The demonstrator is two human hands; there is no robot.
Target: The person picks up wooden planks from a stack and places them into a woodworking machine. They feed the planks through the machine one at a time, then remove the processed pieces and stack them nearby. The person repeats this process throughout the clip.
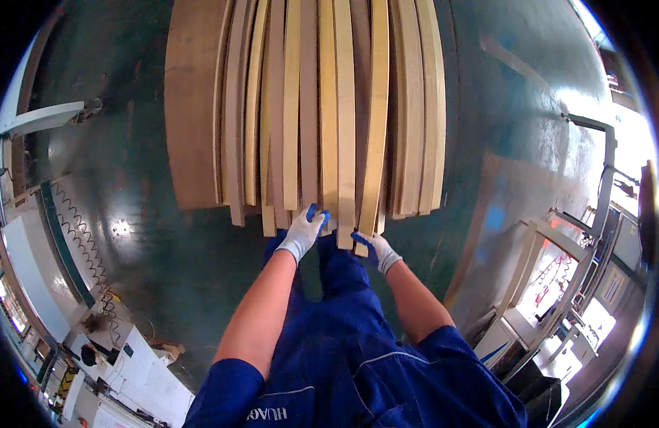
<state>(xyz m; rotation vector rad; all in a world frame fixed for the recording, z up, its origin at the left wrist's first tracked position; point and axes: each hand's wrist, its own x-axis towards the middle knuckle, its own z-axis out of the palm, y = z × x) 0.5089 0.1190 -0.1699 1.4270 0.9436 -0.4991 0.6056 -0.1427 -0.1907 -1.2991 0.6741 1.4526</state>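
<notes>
Long wooden strips [291, 107], some pale yellow and some brownish, lie side by side in front of me, their near ends uneven. My right hand [379, 251], in a white glove with blue fingertips, grips the near end of a pale yellow strip [376, 121], which slants slightly against its neighbours. My left hand [306, 230], gloved alike, is closed at the near end of a brownish strip [309, 107] left of centre. Its curled fingers partly cover that end. Between my hands, another pale strip [345, 143] sticks out toward me.
Under the strips' left side shows a wide brown board [191, 107]. Green floor [129, 192] surrounds the stack. White machine parts with coiled black hoses [87, 242] stand at the left. A metal frame [593, 214] and a light-coloured cabinet stand at the right.
</notes>
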